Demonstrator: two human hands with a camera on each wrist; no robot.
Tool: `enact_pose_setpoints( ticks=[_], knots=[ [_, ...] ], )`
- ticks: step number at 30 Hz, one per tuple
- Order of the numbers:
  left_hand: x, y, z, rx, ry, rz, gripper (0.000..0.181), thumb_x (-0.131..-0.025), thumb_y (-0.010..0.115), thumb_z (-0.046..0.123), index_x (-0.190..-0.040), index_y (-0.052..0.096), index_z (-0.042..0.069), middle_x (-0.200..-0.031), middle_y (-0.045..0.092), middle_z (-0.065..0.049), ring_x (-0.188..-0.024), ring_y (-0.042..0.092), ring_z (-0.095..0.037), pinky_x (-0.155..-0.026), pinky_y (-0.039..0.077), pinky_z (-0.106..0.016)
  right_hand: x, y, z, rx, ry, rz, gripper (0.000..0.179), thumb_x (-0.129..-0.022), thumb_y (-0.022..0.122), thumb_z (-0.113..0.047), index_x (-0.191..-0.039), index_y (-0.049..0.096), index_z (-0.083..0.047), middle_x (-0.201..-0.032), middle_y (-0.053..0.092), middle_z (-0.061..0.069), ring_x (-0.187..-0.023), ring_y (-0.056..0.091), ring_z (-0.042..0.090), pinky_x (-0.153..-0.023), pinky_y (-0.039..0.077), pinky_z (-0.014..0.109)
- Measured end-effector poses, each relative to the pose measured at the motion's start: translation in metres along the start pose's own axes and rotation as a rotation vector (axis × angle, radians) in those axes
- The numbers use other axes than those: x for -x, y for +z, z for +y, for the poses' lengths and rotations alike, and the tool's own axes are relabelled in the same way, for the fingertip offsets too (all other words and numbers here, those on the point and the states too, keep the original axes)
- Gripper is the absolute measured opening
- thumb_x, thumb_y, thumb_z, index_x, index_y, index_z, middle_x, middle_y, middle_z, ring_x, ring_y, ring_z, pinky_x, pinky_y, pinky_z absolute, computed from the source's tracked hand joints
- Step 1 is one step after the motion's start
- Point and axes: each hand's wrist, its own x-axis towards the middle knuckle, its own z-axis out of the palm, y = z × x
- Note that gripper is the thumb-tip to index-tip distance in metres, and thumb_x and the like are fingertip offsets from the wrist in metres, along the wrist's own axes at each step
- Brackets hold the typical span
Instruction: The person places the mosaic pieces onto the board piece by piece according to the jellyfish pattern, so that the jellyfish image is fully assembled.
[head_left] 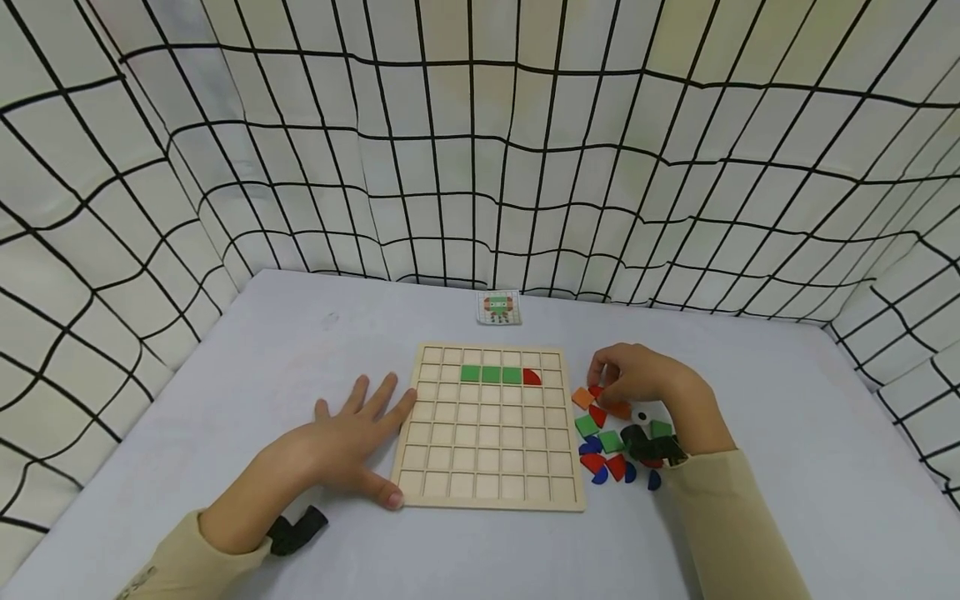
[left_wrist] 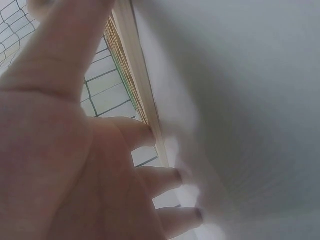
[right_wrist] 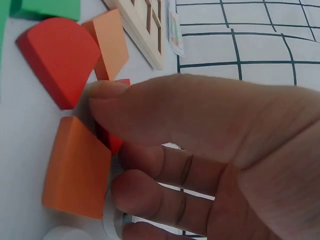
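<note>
A wooden grid board (head_left: 487,437) lies on the white table, with three green square tiles (head_left: 491,375) and a red quarter-round tile (head_left: 531,378) in its second row. My left hand (head_left: 348,446) is spread flat at the board's left edge, thumb at the lower corner and fingertips along the side. Right of the board, my right hand (head_left: 637,372) reaches into the loose tiles. Its thumb and forefinger pinch a red tile (right_wrist: 116,142), mostly hidden behind the thumb. An orange tile (right_wrist: 77,170) and a red quarter-round tile (right_wrist: 60,57) lie beside the fingertips.
A small picture card (head_left: 498,308) lies behind the board. Several loose tiles, among them a green square (head_left: 611,441) and a blue half-round (head_left: 630,472), spread below the right hand. White walls with black netting (head_left: 472,137) enclose the table.
</note>
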Motion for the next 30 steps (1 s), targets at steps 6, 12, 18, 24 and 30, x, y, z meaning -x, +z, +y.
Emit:
enact_pose_setpoints(
  ticks=[6, 12, 18, 24, 30],
  knots=[
    [0.0001, -0.0004, 0.0007, 0.002, -0.006, -0.004, 0.131, -0.063, 0.075, 0.075, -0.162, 0.012, 0.014, -0.166, -0.004, -0.021, -0.148, -0.005, -0.054, -0.097, 0.006, -0.087, -0.0001, 0.0, 0.0012, -0.002, -0.006, 0.01, 0.02, -0.082, 0.079, -0.015, -0.094, 0.062, -0.014, -0.09, 0.061, 0.005, -0.082, 0.056, 0.022, -0.068, 0.049, 0.033],
    [0.0006, -0.0005, 0.0008, 0.003, -0.005, 0.0, 0.132, -0.064, 0.076, 0.074, -0.162, 0.012, 0.014, -0.166, -0.004, -0.021, -0.148, -0.005, -0.055, -0.096, 0.006, -0.087, 0.0013, -0.0011, 0.0006, 0.007, -0.062, 0.025, 0.016, -0.083, 0.074, -0.012, -0.091, 0.06, -0.013, -0.089, 0.06, 0.004, -0.081, 0.055, 0.022, -0.066, 0.048, 0.033],
    [0.0007, -0.0007, 0.0004, 0.006, 0.002, 0.008, 0.132, -0.063, 0.075, 0.075, -0.161, 0.012, 0.013, -0.166, -0.003, -0.022, -0.148, -0.004, -0.056, -0.095, 0.006, -0.088, 0.0002, -0.0016, -0.0022, -0.002, -0.103, 0.042, 0.014, -0.088, 0.064, -0.011, -0.101, 0.063, -0.015, -0.086, 0.06, 0.005, -0.075, 0.056, 0.021, -0.064, 0.047, 0.033],
    [-0.0002, 0.0004, -0.0012, 0.0, 0.002, 0.003, 0.132, -0.064, 0.074, 0.075, -0.162, 0.011, 0.014, -0.166, -0.004, -0.021, -0.148, -0.005, -0.055, -0.096, 0.006, -0.087, -0.003, -0.0015, -0.0044, -0.043, -0.161, 0.106, 0.021, -0.089, 0.055, -0.009, -0.108, 0.063, -0.015, -0.083, 0.058, 0.006, -0.072, 0.054, 0.021, -0.063, 0.046, 0.034],
    [-0.0016, 0.0003, -0.0016, -0.011, -0.003, 0.001, 0.132, -0.063, 0.074, 0.076, -0.162, 0.011, 0.014, -0.166, -0.004, -0.021, -0.148, -0.005, -0.055, -0.096, 0.007, -0.087, -0.0074, -0.0001, -0.0079, -0.049, -0.236, 0.203, 0.015, -0.094, 0.051, -0.01, -0.102, 0.063, -0.011, -0.077, 0.057, 0.003, -0.07, 0.052, 0.02, -0.063, 0.044, 0.032]
  ],
)
